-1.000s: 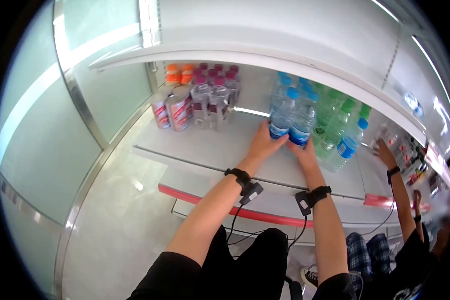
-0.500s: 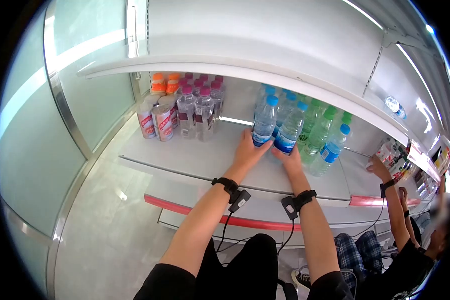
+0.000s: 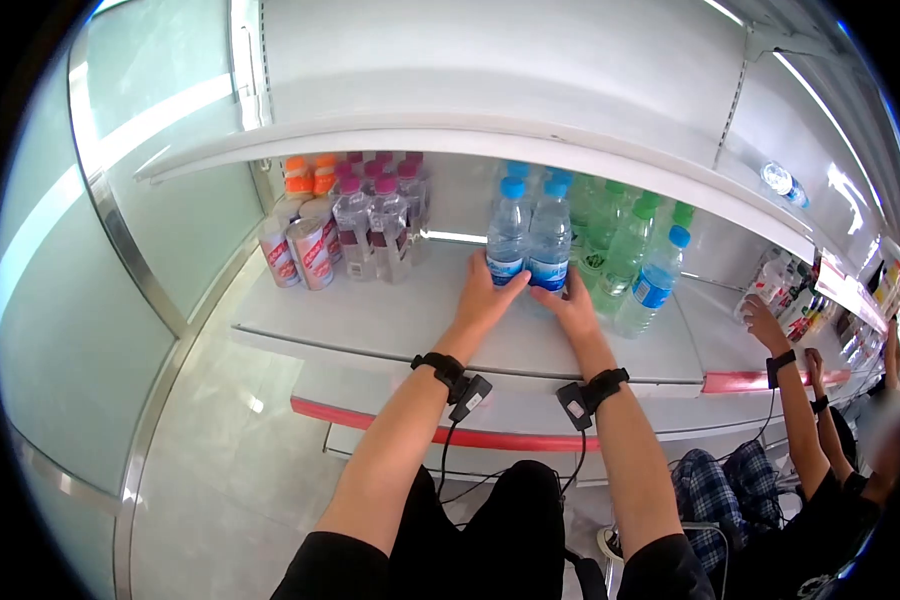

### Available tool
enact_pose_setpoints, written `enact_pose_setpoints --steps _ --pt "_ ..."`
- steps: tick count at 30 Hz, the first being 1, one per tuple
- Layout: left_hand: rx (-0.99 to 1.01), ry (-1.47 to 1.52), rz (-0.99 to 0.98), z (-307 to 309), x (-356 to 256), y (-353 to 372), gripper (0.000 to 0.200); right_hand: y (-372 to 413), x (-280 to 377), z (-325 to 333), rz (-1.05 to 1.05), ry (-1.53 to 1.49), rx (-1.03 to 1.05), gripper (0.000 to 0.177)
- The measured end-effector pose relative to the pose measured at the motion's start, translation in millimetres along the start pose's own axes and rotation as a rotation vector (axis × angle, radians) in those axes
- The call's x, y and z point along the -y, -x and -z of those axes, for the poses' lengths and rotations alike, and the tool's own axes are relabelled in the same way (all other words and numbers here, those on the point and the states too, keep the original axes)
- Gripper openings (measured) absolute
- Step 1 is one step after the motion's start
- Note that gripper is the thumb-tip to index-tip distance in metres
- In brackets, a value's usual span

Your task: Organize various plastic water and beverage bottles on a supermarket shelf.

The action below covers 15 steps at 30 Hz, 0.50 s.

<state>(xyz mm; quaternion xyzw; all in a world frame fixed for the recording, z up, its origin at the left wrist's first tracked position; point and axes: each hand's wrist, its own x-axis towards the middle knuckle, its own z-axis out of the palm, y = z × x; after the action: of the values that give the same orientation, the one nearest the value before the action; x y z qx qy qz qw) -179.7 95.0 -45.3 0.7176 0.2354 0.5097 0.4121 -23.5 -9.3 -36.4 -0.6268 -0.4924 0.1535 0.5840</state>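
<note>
Head view. Left hand (image 3: 485,298) wraps the base of the left water bottle (image 3: 507,232); right hand (image 3: 573,310) cups the base of the right water bottle (image 3: 549,240). Both bottles stand upright and touching on the white shelf (image 3: 390,320). Just right of the grip: green-capped bottles (image 3: 620,240), crowding close. Well left: pink-capped bottles (image 3: 370,220), red-and-white cans (image 3: 300,250). Blue labels, print unreadable. Far right, a co-worker's hand (image 3: 760,325) on the shelf.
</note>
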Motion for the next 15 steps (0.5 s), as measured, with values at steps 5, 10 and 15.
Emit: enact_pose_setpoints --steps 5,10,15 --pt "0.035 0.108 -0.038 -2.4 9.5 -4.0 0.077 6.1 9.1 -2.1 -0.012 -0.007 -0.032 0.100" --pt "-0.001 -0.081 -0.048 1.7 0.2 0.5 0.081 -0.2 -3.9 -1.4 -0.020 0.006 -0.016 0.098" --pt "0.009 -0.078 -0.064 1.0 1.7 -1.2 0.081 3.7 6.3 0.5 -0.014 0.026 -0.030 0.094"
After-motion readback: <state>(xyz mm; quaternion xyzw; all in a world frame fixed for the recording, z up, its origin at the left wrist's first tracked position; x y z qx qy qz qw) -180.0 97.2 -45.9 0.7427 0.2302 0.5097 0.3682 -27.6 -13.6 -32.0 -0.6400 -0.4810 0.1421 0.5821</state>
